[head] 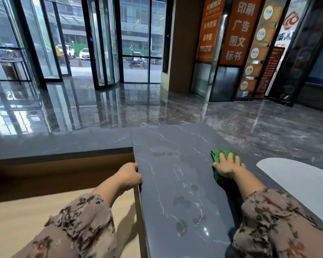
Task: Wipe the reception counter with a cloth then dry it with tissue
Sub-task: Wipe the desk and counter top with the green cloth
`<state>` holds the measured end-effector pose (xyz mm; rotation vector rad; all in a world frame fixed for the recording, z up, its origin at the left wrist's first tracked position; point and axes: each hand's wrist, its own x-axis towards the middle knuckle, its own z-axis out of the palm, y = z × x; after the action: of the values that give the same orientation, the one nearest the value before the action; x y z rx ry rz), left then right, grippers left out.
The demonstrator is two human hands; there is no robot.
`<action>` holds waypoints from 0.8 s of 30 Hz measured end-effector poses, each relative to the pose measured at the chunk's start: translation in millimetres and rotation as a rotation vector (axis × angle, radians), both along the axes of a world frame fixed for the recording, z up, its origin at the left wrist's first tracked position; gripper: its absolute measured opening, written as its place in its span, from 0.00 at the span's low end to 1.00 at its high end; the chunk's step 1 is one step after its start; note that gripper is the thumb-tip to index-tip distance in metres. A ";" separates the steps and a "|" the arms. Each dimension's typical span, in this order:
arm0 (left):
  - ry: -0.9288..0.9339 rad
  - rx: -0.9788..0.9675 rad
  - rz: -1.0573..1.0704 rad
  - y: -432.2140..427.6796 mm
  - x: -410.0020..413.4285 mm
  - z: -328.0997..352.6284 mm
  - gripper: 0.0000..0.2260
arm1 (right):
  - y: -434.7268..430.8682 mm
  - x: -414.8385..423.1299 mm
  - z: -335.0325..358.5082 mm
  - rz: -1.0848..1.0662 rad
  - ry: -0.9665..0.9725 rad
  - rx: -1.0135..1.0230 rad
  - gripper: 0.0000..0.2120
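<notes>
Past floral sleeves, the left hand curls over the counter at its left edge while the right hand, fingers spread flat, presses the green cloth near the right edge, smudges running lengthwise between the 2.

Crumpled green cloth lies on dark veined counter; damp smudges mid-counter.

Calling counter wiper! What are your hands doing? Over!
Right hand flat on green cloth, pressing it to the counter. Left hand gripping counter edge. Smudges mid-counter, nothing blocking.
</notes>
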<state>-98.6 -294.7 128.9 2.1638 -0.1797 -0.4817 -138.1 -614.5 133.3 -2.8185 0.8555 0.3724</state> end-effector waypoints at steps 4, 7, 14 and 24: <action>-0.007 -0.047 -0.061 9.0 2.3 0.2 0.18 | 39.8 42.1 3.7 0.120 -0.005 0.026 0.29; -0.021 -0.083 -0.100 14.9 3.5 -6.6 0.20 | 80.4 76.0 3.8 0.234 -0.022 0.049 0.29; -0.098 -0.018 -0.144 19.1 11.3 -13.2 0.20 | 181.5 126.1 3.3 0.529 -0.039 0.103 0.27; -0.059 -0.068 -0.158 20.8 13.8 -10.9 0.26 | 171.0 133.6 -1.9 0.632 -0.047 0.047 0.27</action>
<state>-84.8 -274.0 118.0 2.1074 -0.3960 -0.4945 -4.5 -443.5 131.4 -2.9717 -0.0777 0.3920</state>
